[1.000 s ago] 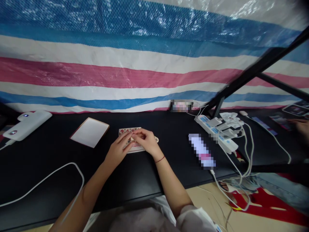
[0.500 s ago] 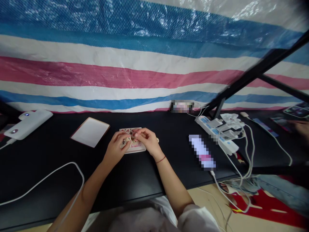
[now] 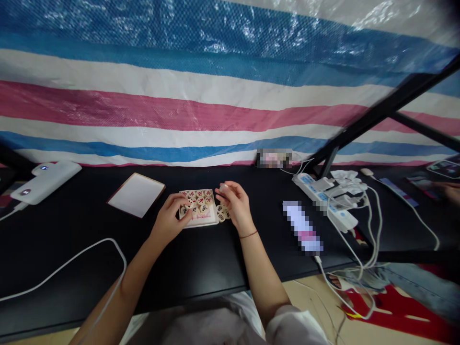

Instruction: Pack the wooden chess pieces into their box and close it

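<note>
Xiangqi piece point(image 3: 223, 187) pinched in right grip point(image 3: 234, 203)

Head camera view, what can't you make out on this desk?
Head view:
The round wooden game pieces: markings too small to read.
The small tray: left hand covers its near-left part.
The long object: pixelated.
The item by the tarpaulin: pixelated.
Another person's hand: cut off by the right edge.

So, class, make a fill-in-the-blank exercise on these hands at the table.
The left hand touches round pieces on a small board, and loose pieces lie on the board's ____ side.
The right hand pinches one piece above the ____ table.
The white power bank lies to the ____ of the board.
Answers: right; black; left.
</note>
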The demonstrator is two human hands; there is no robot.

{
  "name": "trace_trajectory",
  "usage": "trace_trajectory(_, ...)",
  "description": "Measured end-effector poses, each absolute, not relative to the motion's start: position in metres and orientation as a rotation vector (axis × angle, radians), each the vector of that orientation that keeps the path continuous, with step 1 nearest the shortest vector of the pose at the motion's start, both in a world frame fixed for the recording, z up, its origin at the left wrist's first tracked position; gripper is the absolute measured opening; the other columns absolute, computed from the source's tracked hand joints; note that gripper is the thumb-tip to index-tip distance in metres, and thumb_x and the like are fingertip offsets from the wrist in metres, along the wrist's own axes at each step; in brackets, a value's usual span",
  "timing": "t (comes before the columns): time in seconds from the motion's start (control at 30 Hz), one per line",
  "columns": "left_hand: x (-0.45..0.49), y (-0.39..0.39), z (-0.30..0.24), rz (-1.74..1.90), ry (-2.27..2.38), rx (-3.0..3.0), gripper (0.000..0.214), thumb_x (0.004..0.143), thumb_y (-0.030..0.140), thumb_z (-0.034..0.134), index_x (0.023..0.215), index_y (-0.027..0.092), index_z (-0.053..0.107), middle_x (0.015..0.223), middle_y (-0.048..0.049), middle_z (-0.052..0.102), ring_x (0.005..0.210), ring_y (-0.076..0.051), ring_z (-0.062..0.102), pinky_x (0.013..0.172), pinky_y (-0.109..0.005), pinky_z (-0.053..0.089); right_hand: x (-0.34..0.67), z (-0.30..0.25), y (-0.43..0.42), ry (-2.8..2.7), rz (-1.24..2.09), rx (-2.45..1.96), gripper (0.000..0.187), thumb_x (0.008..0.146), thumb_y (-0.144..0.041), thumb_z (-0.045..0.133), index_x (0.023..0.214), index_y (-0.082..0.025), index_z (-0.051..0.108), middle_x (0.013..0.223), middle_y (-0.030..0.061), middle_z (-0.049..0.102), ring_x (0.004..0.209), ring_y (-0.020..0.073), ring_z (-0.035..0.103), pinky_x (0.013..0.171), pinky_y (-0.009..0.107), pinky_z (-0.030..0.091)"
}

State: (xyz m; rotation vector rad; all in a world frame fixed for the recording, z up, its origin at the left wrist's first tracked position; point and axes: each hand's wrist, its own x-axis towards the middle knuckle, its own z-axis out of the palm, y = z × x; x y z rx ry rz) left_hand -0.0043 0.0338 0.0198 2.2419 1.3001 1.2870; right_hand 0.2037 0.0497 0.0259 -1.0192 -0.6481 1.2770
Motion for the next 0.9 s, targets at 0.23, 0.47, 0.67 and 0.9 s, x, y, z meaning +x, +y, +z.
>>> trace_trajectory(0.23, -0.005, 0.036, 0.022, 1.086, 1.217, 2.421, 0.006, 0.085, 0.028, 0.062, 0.087, 0.022, 0.062, 0.094, -0.0026, 0.069, 0.091, -0.018, 0.064, 0.085, -0.034, 0.048, 0.212, 0.021, 0.052, -0.662, 1.208, -1.032, 0.034, 0.064, -0.036, 0.081, 0.088, -0.023, 0.062, 0.092, 0.0001, 0.065, 0.084, 0.0171, 0.069, 0.08, 0.032, 0.059)
trace_trajectory(0.47, 0.037, 0.044, 0.023, 0.708, 1.082, 2.733, 0.002, 0.085, 0.023, 0.063, 0.084, 0.024, 0.064, 0.095, 0.0004, 0.074, 0.097, -0.023, 0.062, 0.088, -0.042, 0.038, 0.21, 0.024, 0.051, -0.622, 1.25, -0.973, 0.031, 0.062, -0.028, 0.081, 0.087, -0.022, 0.063, 0.086, -0.0027, 0.061, 0.081, 0.0147, 0.069, 0.078, 0.029, 0.058)
trace_trajectory(0.67, 0.044, 0.05, 0.014, 0.61, 1.108, 2.77, 0.005, 0.085, 0.022, 0.063, 0.084, 0.024, 0.067, 0.094, -0.0008, 0.075, 0.098, -0.025, 0.059, 0.089, -0.044, 0.035, 0.214, 0.027, 0.051, -0.641, 1.238, -0.977, 0.03, 0.064, -0.029, 0.078, 0.089, -0.023, 0.062, 0.087, -0.0028, 0.061, 0.078, 0.0136, 0.068, 0.08, 0.03, 0.058)
trace_trajectory(0.9, 0.043, 0.051, 0.011, 0.607, 1.142, 2.772, 0.011, 0.087, 0.021, 0.06, 0.086, 0.025, 0.07, 0.099, -0.0027, 0.071, 0.099, -0.025, 0.059, 0.088, -0.043, 0.037, 0.213, 0.029, 0.046, -0.95, 1.229, -1.083, 0.026, 0.069, -0.029, 0.071, 0.094, -0.022, 0.066, 0.081, -0.0009, 0.066, 0.075, 0.0152, 0.067, 0.076, 0.031, 0.057)
